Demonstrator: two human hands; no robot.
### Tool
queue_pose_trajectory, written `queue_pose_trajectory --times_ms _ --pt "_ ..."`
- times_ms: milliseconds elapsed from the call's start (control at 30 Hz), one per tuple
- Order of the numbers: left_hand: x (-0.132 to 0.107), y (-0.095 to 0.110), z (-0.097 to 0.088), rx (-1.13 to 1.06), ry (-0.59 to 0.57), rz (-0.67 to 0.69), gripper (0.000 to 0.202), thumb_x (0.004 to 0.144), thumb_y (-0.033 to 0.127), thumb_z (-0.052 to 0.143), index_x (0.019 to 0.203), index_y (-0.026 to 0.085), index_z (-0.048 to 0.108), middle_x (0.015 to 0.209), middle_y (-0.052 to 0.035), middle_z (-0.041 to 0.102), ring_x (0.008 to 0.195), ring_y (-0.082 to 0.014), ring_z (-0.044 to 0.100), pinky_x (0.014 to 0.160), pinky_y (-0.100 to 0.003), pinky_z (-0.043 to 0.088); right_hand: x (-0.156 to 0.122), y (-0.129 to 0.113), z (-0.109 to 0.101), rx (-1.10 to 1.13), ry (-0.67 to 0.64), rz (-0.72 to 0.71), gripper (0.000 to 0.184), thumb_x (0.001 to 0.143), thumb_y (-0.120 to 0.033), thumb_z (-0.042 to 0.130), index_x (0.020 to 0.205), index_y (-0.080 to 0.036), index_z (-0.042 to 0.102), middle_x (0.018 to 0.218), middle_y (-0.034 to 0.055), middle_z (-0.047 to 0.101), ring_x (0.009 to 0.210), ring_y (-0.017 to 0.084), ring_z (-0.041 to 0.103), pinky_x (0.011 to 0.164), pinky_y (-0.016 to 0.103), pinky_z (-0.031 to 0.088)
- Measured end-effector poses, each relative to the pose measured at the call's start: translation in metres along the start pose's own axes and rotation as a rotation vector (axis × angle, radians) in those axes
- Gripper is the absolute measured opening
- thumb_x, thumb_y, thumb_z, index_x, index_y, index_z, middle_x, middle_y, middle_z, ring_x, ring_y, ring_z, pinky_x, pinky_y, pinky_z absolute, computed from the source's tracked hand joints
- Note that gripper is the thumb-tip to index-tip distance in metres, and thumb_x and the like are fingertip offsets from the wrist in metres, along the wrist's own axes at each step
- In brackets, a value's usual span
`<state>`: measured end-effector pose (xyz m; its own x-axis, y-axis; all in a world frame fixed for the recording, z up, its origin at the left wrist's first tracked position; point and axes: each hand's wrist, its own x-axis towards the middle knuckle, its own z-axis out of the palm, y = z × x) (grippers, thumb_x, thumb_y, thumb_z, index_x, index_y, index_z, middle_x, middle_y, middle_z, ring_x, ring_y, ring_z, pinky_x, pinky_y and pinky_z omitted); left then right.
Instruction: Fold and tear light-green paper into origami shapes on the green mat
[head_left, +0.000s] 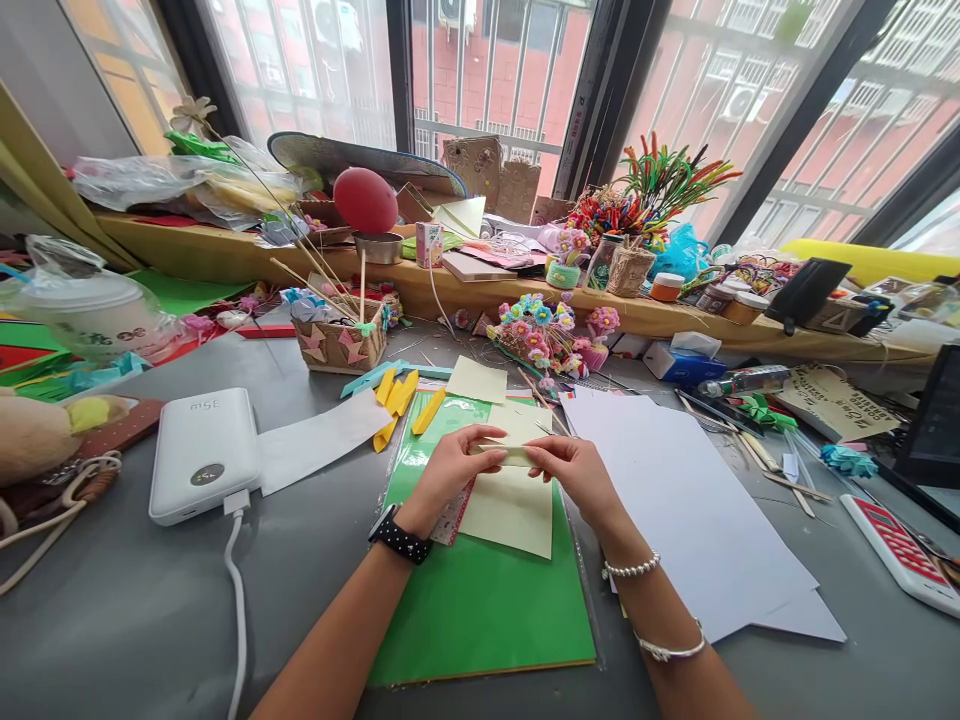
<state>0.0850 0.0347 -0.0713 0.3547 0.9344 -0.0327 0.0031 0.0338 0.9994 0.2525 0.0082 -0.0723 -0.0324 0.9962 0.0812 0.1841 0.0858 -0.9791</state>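
Note:
Between my two hands is a narrow folded strip of pale yellow paper (514, 456). My left hand (463, 470) pinches its left end between thumb and fingers, and my right hand (574, 470) pinches the right end. Below them a pale yellow paper square (514, 515) lies on a green sheet pack (480, 620). Another pale yellow square (478, 380) sits at the pack's far edge, and one more is partly covered by my hands. Several folded yellow paper pieces (401, 395) rest just left of there.
White paper sheets (675, 500) spread to the right. At left stand a white power bank (206, 455) with a cable and a white paper strip (322, 440). Behind are a decorated box (341, 345) with sticks, crocheted flowers (544, 335) and a red balloon (365, 199). A calculator (904, 550) lies far right.

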Motion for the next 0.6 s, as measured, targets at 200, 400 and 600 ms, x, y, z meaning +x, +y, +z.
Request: queue_pose_trajectory --times_ms 200,400,600 --pt "-0.0011 0.0016 -0.0009 0.069 0.007 0.048 0.028 0.063 0.025 0.063 0.090 0.015 0.060 0.081 -0.0051 0.063 0.080 -0.0167 0.057 0.066 -0.024 0.044 -0.0011 -0.0056 0.0003 -0.024 -0.054 -0.024 0.020 0.069 -0.031 0.057 0.074 -0.014 0.066 0.065 0.0032 0.063 0.055 0.013 0.058 0.049 0.023 0.043" --pt "-0.0026 0.0041 0.0027 0.092 0.049 0.059 0.024 0.063 0.023 0.062 0.085 0.013 0.060 0.071 -0.0034 0.063 0.073 -0.0159 0.058 0.062 -0.023 0.044 -0.0014 -0.0064 0.0043 -0.032 -0.068 0.000 0.019 0.069 -0.030 0.057 0.076 -0.013 0.064 0.069 0.0045 0.062 0.057 0.013 0.059 0.049 0.023 0.044" --pt "-0.0026 0.0027 0.0049 0.044 0.058 0.036 0.023 0.062 0.021 0.063 0.083 0.013 0.060 0.067 -0.0024 0.062 0.067 -0.0142 0.057 0.059 -0.023 0.044 -0.0010 -0.0026 0.0055 -0.062 -0.024 0.007 0.018 0.069 -0.031 0.057 0.069 -0.013 0.062 0.062 0.0031 0.061 0.052 0.013 0.057 0.049 0.023 0.043"
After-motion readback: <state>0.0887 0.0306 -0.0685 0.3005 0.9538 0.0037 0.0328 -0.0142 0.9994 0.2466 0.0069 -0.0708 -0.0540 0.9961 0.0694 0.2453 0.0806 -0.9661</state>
